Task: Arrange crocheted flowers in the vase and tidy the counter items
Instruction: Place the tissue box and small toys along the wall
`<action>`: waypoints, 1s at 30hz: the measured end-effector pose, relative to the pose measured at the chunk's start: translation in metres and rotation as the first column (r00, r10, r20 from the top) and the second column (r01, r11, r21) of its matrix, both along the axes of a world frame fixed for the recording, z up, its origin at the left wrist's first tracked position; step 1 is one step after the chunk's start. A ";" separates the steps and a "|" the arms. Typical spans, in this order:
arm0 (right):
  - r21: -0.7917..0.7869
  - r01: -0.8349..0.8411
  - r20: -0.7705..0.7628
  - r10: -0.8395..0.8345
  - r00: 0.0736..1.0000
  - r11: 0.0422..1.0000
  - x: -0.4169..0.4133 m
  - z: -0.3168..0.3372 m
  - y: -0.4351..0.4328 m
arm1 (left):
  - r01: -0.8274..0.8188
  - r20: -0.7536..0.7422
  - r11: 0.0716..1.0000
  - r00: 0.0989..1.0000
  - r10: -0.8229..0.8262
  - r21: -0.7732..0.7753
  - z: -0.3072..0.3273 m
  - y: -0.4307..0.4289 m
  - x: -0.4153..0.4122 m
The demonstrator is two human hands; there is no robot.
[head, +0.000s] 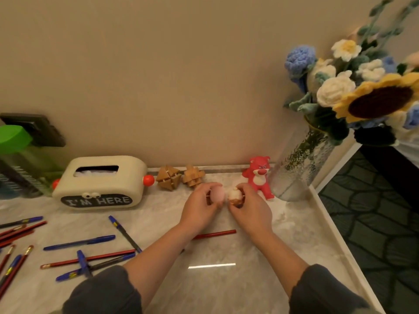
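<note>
A person's two hands meet low over the back of a marble counter (226, 279), each wrapped around a small item. The left hand (199, 207) grips a rounded pink object (217, 193), fingers curled over its top. The right hand (251, 209) grips a cream object (234, 196) with a brown underside. The two objects sit side by side between the hands; whether they touch cannot be told. Dark grey sleeves (102, 291) are pushed up on both forearms, and one red pencil (215, 234) lies on the counter between them.

Just behind the right hand stands a red bear (259, 177) against the wall. To its right, at the counter's corner, a clear textured vase (299, 164) holds the crocheted flowers (335, 89): white and blue blooms and a large sunflower (381, 98), with green stems reaching up.

Behind the left hand, two wooden puzzles (169, 177) sit side by side at the wall. Left of them is a cream tissue box (102, 182) lettered "I'M HERE". Blue pens (79, 242) and more red pencils (90, 259) lie scattered and crossed over the counter's left side. A green-capped bottle (15, 137) stands at the far left, in front of a dark wall socket (38, 130).
</note>
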State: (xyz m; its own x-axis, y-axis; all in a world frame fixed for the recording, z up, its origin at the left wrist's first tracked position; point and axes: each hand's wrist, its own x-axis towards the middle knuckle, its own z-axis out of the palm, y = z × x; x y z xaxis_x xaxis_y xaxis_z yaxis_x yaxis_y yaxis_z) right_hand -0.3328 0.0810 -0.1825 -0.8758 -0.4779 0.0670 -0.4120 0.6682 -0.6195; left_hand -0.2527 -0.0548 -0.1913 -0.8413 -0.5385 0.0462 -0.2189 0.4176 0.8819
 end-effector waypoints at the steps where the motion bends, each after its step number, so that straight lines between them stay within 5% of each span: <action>1: 0.005 -0.004 -0.014 0.004 1.000 1.000 0.000 -0.001 -0.001 | 0.000 -0.001 1.000 1.000 0.000 -0.007 -0.001 0.000 0.000; 12: -0.036 0.012 -0.017 -0.013 1.000 0.999 0.004 0.001 0.008 | -0.114 0.111 0.993 0.987 0.118 -0.040 0.006 0.008 0.016; 22: -0.164 0.021 0.105 -0.004 0.994 0.986 -0.001 0.009 0.009 | -0.132 0.170 0.886 0.984 0.062 0.445 0.010 0.024 -0.004; 30: -0.257 0.092 0.272 -0.019 0.962 0.962 -0.018 -0.003 -0.008 | -0.132 0.148 0.867 0.987 0.068 0.481 0.008 0.005 -0.025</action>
State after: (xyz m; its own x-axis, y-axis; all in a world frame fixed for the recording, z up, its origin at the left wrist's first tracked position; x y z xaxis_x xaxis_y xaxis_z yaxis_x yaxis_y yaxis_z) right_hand -0.3508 0.0728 -0.1851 -0.9037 -0.4249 -0.0533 -0.1759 0.4818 -0.8584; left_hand -0.2773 -0.0502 -0.1830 -0.7635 -0.5464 -0.3443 -0.3557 -0.0891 0.9303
